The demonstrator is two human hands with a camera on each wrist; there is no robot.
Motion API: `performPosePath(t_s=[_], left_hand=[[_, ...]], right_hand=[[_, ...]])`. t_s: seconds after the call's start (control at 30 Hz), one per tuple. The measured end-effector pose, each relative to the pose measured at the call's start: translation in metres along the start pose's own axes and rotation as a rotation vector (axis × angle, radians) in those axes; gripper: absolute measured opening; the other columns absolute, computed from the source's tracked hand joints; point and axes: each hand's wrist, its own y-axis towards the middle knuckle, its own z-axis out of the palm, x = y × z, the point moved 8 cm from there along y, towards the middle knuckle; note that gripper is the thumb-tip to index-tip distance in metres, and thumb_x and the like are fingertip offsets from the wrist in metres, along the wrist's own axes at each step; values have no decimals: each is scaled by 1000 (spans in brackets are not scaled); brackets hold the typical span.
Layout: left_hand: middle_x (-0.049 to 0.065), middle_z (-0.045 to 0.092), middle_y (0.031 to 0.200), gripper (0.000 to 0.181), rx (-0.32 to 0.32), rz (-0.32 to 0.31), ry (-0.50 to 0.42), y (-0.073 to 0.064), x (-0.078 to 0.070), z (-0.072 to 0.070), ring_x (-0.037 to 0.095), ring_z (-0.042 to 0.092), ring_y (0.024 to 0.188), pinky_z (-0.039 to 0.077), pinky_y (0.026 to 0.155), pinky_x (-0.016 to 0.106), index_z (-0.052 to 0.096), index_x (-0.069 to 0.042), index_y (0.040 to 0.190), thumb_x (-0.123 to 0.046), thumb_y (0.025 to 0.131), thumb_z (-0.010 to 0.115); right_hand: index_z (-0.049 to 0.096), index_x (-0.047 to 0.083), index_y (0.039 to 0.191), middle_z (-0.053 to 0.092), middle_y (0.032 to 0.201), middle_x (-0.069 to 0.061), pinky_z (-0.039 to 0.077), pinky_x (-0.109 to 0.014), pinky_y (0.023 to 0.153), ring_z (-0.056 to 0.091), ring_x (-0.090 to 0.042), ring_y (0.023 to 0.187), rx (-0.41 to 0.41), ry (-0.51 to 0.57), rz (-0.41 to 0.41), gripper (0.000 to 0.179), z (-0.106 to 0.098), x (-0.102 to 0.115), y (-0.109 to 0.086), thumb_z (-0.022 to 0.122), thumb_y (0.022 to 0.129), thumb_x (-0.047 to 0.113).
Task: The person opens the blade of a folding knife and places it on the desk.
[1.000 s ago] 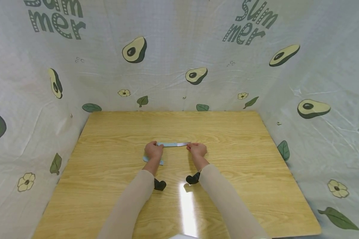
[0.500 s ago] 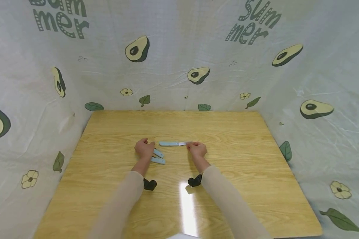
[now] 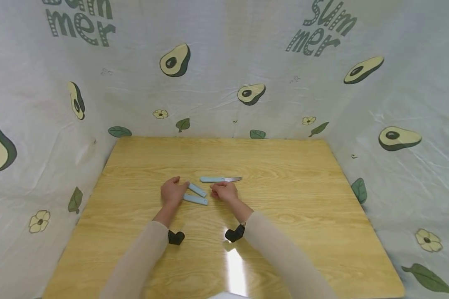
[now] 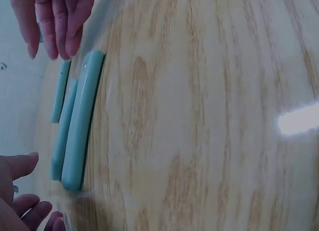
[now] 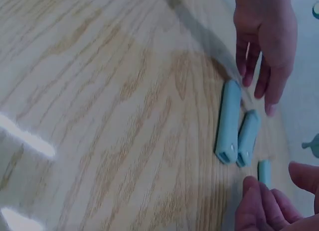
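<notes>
Near folded knife (image 3: pixel 196 199) and far folded knife (image 3: pixel 197 189): between the left hand (image 3: pixel 173 191) and the right hand (image 3: pixel 225 192), on the wooden table (image 3: pixel 284 178).
Left hand: fingers loosely curved, thumb apart, pinching nothing; it overlaps the rounded handle ends in the head view, but whether it touches them cannot be told.
Handle axes: both run from the left hand toward the right; the far one slants more, so the pair draws closer together on the right hand's side.
Rivet ends: toward the right hand, just beside its fingertips.
Unfolded knife (image 3: pixel 220 179): just beyond the right hand, lying nearly straight across, its blade pointing rightward past that hand.
Right hand: fingers hang loosely, thumb spread from them, gripping nothing.
Nearer hand: left for the folded pair, seemingly by little; right for the unfolded knife.
</notes>
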Motion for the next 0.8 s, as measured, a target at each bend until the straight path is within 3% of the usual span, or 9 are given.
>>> performPosePath(t_s=[0.2,0.5,0.63,0.8], left_hand=[[20,55,137,59,-3,62,16,2,4,7,39,45,132,40,110,49,55,-3,135,-33,87,71],[20,57,129,57,-27,99,87,2,7,15,40,45,124,40,106,51,60,-4,130,-35,84,74],[21,55,129,57,-41,98,123,-1,5,18,41,45,122,40,103,52,61,-5,129,-36,84,74],[21,57,127,56,-59,72,93,-7,2,19,40,48,119,43,101,50,60,-4,129,-34,84,74]], right_hand=[[69,2,109,72,101,-13,53,-20,68,70,-20,87,57,-200,-50,27,16,0,-13,69,89,19],[63,-4,122,63,126,-19,55,-34,92,62,-30,113,21,-172,-61,42,25,-1,-22,70,85,14],[62,-4,123,65,123,-19,53,-36,96,63,-29,112,-3,-151,-30,43,26,-2,-23,70,86,14],[57,-6,128,66,122,-20,51,-36,100,64,-27,113,5,-87,7,45,28,-4,-22,65,90,15]])
